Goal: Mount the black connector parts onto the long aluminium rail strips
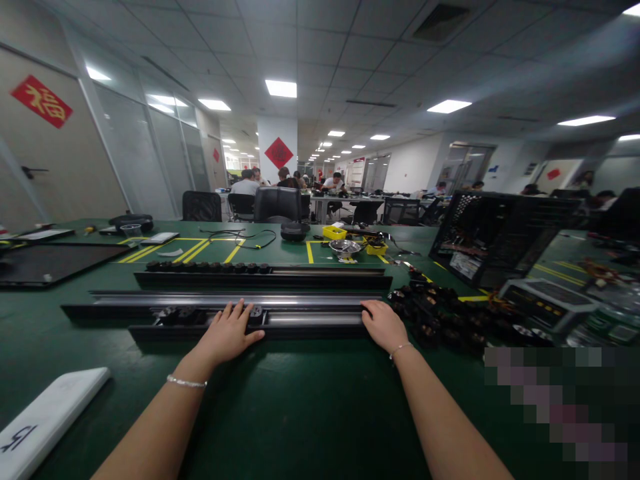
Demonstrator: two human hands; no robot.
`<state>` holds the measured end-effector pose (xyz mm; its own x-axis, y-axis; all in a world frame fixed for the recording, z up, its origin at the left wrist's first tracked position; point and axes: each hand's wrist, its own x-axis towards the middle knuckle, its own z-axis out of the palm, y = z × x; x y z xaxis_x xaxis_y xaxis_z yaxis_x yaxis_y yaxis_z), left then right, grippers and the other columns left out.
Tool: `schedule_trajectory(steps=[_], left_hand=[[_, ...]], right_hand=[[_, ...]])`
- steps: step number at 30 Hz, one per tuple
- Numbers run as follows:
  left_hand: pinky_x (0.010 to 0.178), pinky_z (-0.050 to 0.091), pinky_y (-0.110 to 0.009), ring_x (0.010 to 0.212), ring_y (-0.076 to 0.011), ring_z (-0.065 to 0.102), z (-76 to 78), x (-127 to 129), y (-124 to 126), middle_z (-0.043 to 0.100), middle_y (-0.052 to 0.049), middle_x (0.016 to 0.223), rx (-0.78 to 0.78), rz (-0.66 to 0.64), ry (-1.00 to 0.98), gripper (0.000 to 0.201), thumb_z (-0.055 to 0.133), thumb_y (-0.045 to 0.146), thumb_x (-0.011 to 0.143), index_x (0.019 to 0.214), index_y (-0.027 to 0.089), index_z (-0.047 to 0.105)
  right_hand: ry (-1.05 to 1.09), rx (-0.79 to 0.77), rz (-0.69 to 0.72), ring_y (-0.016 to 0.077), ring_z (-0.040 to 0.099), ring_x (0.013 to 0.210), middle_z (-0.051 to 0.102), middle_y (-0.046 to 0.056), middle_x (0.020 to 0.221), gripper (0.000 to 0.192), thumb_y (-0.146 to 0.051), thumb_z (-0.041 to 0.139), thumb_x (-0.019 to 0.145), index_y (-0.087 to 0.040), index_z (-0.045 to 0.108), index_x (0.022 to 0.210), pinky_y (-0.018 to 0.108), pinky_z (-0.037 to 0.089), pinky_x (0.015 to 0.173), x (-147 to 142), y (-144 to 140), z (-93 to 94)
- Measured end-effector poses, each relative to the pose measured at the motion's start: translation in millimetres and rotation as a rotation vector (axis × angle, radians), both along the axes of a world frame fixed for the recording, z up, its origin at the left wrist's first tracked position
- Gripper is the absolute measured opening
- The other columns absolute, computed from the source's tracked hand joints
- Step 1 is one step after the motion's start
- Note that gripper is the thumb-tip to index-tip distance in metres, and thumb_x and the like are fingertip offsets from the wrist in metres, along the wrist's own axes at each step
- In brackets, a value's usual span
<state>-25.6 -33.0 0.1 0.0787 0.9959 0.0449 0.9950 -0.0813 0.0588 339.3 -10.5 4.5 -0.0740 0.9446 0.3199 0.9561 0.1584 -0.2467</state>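
A green table (310, 400) fills the lower view, and everything is placed here against the nearest black rail (310, 321) lying across it. Behind that rail lie two more long black rails (260, 279), parallel to it, the farthest one carrying a row of small black wheels (207, 267) on its left half. To the right of the near rail and farther back stands an open black computer case (500, 233), and just right of the rail's end lies a heap of small black parts (450, 320). Left of the rail and farther back lies a flat dark panel (55, 261); nearer than the rail, at the left edge, lies a white slab (45, 420). The left hand (227, 333) lies flat and open on the rail's left half, fingers spread over small black wheels set in it. The right hand (384, 325) rests on the rail's right end, fingers curled over it; whether it grips cannot be told.
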Motion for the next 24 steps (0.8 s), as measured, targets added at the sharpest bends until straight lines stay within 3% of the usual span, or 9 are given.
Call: schedule_trajectory(steps=[24], left_hand=[[0.103, 0.024, -0.053, 0.135, -0.0388, 0.017, 2.2, 10.5, -4.5, 0.020, -0.016, 0.149, 0.018, 0.033, 0.009, 0.078, 0.039, 0.065, 0.076, 0.141, 0.024, 0.027]], right_hand=[[-0.011, 0.010, -0.001, 0.0189, 0.050, 0.113, 0.060, 0.006, 0.120, 0.040, -0.025, 0.037, 0.084, -0.016, 0.061, 0.114, 0.031, 0.034, 0.101, -2.1, -2.2, 2.5]])
